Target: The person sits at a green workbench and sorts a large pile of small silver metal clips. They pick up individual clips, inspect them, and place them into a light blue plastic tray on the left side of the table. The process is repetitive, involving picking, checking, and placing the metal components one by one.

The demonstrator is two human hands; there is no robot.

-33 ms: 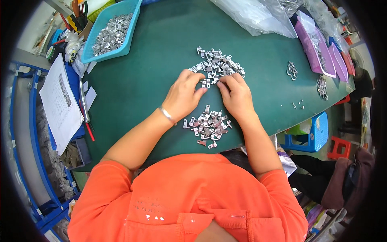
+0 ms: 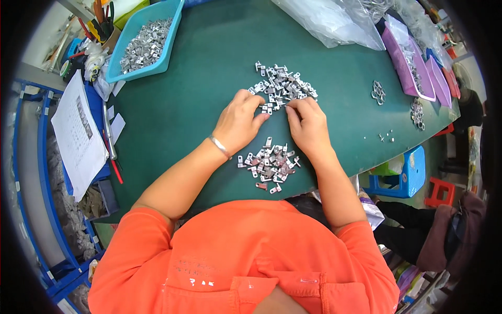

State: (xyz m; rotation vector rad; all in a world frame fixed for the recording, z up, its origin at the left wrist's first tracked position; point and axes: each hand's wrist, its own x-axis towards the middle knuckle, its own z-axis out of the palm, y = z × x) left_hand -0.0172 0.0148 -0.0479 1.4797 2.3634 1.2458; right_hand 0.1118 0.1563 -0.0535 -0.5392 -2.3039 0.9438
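Note:
A loose pile of small silver metal brackets with holes (image 2: 285, 83) lies on the green tabletop in front of me. At its near left edge my left hand (image 2: 239, 118) rests with curled fingers, thumb and forefinger apart; a couple of brackets sit between their tips, touching or nearly touching the thumb. My right hand (image 2: 308, 123) is at the near right edge, thumb and forefinger pinched together; whatever is between them is too small to make out. Nearer my body, between my forearms, lies a second group of brackets (image 2: 272, 166), some with reddish faces.
A light blue tray (image 2: 163, 60) of similar metal pieces stands back left. Papers (image 2: 81, 133) and a red pen (image 2: 116, 171) lie left. Clear plastic bags (image 2: 334, 23) and a purple basket (image 2: 397, 57) are back right, with metal rings (image 2: 378, 92) near the basket. A blue stool (image 2: 413, 170) stands beyond the table edge.
My right fingertips have shifted slightly right, away from the left hand. My left hand has barely moved, and both groups of brackets look the same.

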